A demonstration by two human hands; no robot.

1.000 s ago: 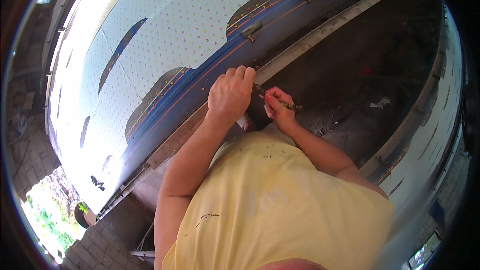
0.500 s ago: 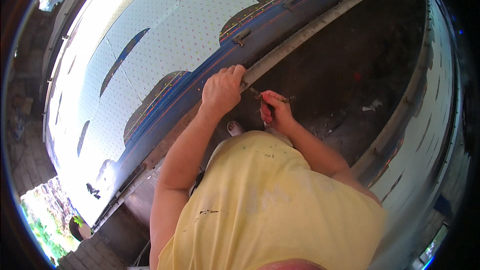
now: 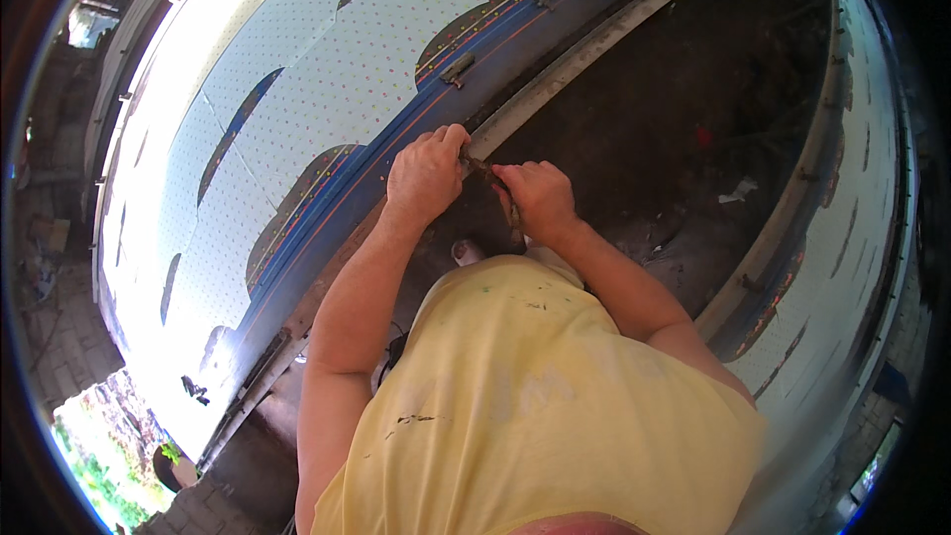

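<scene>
My left hand (image 3: 426, 174) is closed at the edge of a long table, its fingers curled over a dark metal fitting that they partly hide. My right hand (image 3: 541, 200) wraps round a dark, worn metal tool (image 3: 513, 216) with a bar hanging below the fist. The tool's upper end meets the fitting beside my left fingertips, against the pale metal rail (image 3: 525, 114) under the table's edge. Its exact kind I cannot make out. White dotted fabric (image 3: 327, 79) with dark oval gaps covers the tabletop, along a blue border strip (image 3: 371, 154).
A small metal clamp (image 3: 458, 69) sits further along the blue edge. To the right, across a dark floor (image 3: 684, 89) with a white scrap (image 3: 738, 190) on it, runs a second long fabric-covered table (image 3: 832, 267). A light shoe (image 3: 466, 253) shows below my hands.
My right hand has risen and come closer to my left hand, and the tool's bar now hangs downward below it. My left hand stays at the table's edge. The view has shifted slightly.
</scene>
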